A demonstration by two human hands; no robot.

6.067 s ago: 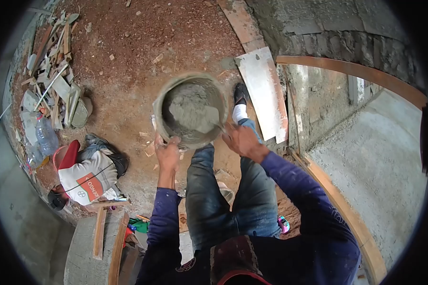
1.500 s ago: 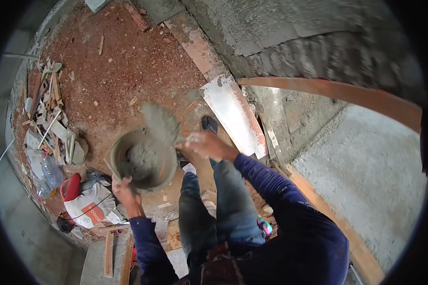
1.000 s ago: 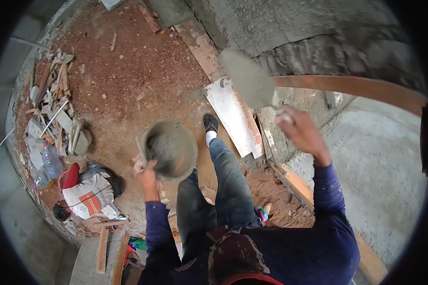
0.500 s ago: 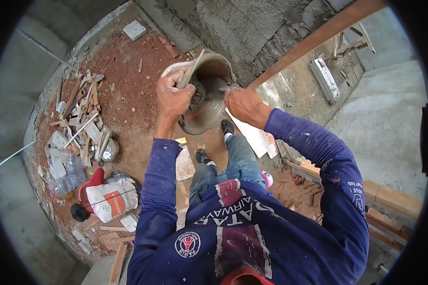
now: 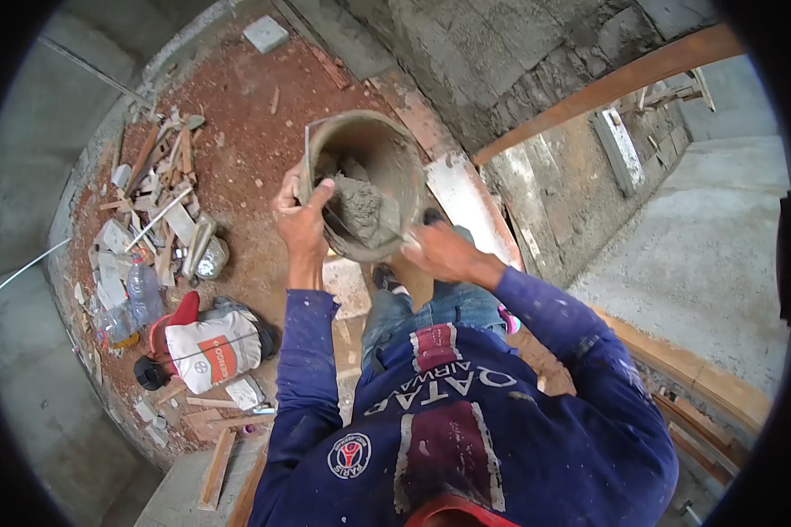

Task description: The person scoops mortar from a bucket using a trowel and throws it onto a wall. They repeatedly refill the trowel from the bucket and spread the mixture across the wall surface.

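A mud-coated bucket (image 5: 395, 149) is tilted in front of me, its mouth facing me. Wet grey mortar (image 5: 356, 206) lies inside, heaped toward the lower side. My left hand (image 5: 303, 215) is closed on the bucket's left rim, with the thumb over the edge. At the lower right of the mouth, my right hand (image 5: 444, 250) is closed around the handle of a trowel. The trowel's blade (image 5: 388, 215) reaches into the bucket against the mortar, and its handle is mostly hidden by my fingers.
Wood scraps and rubble (image 5: 158, 193) lie on the reddish dirt at left, beside plastic bottles (image 5: 143, 285) and a white bag (image 5: 211, 356). A wooden beam (image 5: 606, 83) slants across the upper right. Planks (image 5: 694, 369) line the right side. A whitish board (image 5: 475, 206) lies beyond my feet.
The bucket has come lower and its mouth has turned more toward me, showing more mortar. Both hands have moved down with it, the right one also slightly left.
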